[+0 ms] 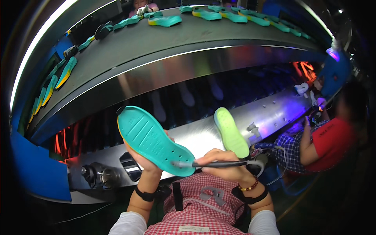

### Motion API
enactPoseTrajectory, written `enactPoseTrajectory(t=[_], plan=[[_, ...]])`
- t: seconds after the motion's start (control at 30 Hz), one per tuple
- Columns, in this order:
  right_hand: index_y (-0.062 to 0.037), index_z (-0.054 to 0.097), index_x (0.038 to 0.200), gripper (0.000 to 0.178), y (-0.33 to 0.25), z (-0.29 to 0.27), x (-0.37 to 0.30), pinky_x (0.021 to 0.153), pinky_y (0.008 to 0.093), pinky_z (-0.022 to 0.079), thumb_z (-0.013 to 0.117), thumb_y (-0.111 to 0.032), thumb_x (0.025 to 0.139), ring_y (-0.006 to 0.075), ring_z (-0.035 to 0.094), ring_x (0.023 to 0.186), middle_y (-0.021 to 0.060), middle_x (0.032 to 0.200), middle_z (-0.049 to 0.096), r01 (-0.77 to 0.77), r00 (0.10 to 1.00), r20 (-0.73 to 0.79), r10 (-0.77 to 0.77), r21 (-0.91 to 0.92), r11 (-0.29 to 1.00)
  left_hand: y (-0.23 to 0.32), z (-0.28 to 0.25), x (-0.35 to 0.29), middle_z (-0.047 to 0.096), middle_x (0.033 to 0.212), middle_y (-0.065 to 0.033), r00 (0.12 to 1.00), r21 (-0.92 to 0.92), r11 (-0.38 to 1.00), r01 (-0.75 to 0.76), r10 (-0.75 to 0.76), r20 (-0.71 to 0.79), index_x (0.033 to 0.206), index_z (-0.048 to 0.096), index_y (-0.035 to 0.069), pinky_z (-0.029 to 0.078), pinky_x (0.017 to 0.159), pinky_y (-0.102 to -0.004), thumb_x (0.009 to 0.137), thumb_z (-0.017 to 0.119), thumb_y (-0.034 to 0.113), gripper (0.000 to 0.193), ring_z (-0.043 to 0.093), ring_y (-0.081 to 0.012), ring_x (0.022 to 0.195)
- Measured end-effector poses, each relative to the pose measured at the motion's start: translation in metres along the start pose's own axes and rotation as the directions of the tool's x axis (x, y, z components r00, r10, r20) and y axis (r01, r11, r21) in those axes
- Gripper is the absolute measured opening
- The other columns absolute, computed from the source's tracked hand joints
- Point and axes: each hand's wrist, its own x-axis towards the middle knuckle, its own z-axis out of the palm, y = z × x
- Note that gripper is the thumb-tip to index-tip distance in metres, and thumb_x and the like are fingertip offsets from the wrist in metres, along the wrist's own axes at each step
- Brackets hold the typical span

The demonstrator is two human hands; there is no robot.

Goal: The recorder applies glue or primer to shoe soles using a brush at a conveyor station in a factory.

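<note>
Grey-green conveyor belt [188,37] curves across the background, carrying more than ten teal-and-yellow shoe soles [164,20]; overlap prevents an exact count. At least two other people present: one in a red shirt [333,143] at right, one beyond the belt. Below it, one shiny metal ledge [196,135] bears one pale green shoe sole [232,133], smooth, elongated, narrowed at the middle.

One teal sole [150,137] is in your left hand [144,159], raised before the ledge: moulded face toward you, crosswise grooves, small holes near the lower right end, yellow along its edge. Your palm and fingers support it from behind, forearm rising steeply.

Your right hand [227,172] pinches one slim dark-handled brush [225,163], held nearly level, wrist bent inward. Its blurred tip overlaps the sole's lower end; contact cannot be confirmed.
</note>
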Motion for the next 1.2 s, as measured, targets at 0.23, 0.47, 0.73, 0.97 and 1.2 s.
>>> enactPoseTrajectory(t=[0.23,0.47,0.73,0.97,1.2], plan=[[0.0008,0.066,0.100,0.026,0.003,0.000,-0.002,0.083,0.0314,0.050,0.068,0.005,0.075,0.0226,0.063,0.092,0.0144,0.100,0.067,0.033,0.993,0.112,-0.035,0.025,0.999,0.000,0.002,0.003,0.061,0.088,-0.0188,0.998,0.047,0.999,0.010,-0.013,0.067,0.111,0.054,0.003,0.051,0.065,-0.0409,0.082,0.014,0.075,0.087,0.061,-0.0299,0.072],[0.0010,0.068,0.097,0.026,0.006,-0.003,-0.005,0.092,0.0330,0.043,0.071,0.002,0.072,0.0223,0.059,0.100,0.0156,0.101,0.067,0.046,0.982,0.183,-0.055,0.055,0.997,0.007,-0.003,0.004,0.061,0.093,-0.0197,0.993,0.059,0.997,0.041,-0.047,0.110,0.113,0.052,0.002,0.052,0.069,-0.0421,0.082,0.014,0.076,0.089,0.062,-0.0311,0.076],[0.0056,0.061,0.104,0.021,0.012,0.017,0.007,0.090,0.0291,0.048,0.061,0.000,0.084,0.0214,0.061,0.101,0.0159,0.110,0.062,-0.086,0.964,-0.103,0.243,0.747,0.660,-0.007,0.037,-0.022,0.049,0.124,-0.0246,0.983,-0.183,0.967,0.180,-0.184,-0.009,0.136,0.036,0.004,0.048,0.088,-0.0493,0.086,0.029,0.067,0.081,0.055,-0.0370,0.107],[0.0045,0.066,0.097,0.026,-0.023,0.004,0.005,0.090,0.0344,0.049,0.069,0.007,0.071,0.0249,0.063,0.100,0.0198,0.103,0.065,-0.089,0.987,0.141,0.075,0.095,0.992,-0.016,-0.024,-0.021,0.052,0.123,-0.0214,0.902,-0.015,0.917,0.398,-0.388,0.191,0.134,0.038,0.002,0.047,0.088,-0.0539,0.091,0.036,0.050,0.065,0.056,-0.0360,0.107],[0.0023,0.068,0.091,0.022,-0.027,0.004,0.010,0.082,0.0318,0.053,0.071,0.006,0.069,0.0255,0.067,0.092,0.0175,0.097,0.067,0.046,0.967,0.255,-0.017,-0.105,0.993,0.004,-0.022,-0.009,0.060,0.110,-0.0177,0.715,0.010,0.777,0.630,-0.585,0.384,0.124,0.047,-0.002,0.049,0.087,-0.0371,0.091,0.046,0.034,0.049,0.061,-0.0238,0.099]])
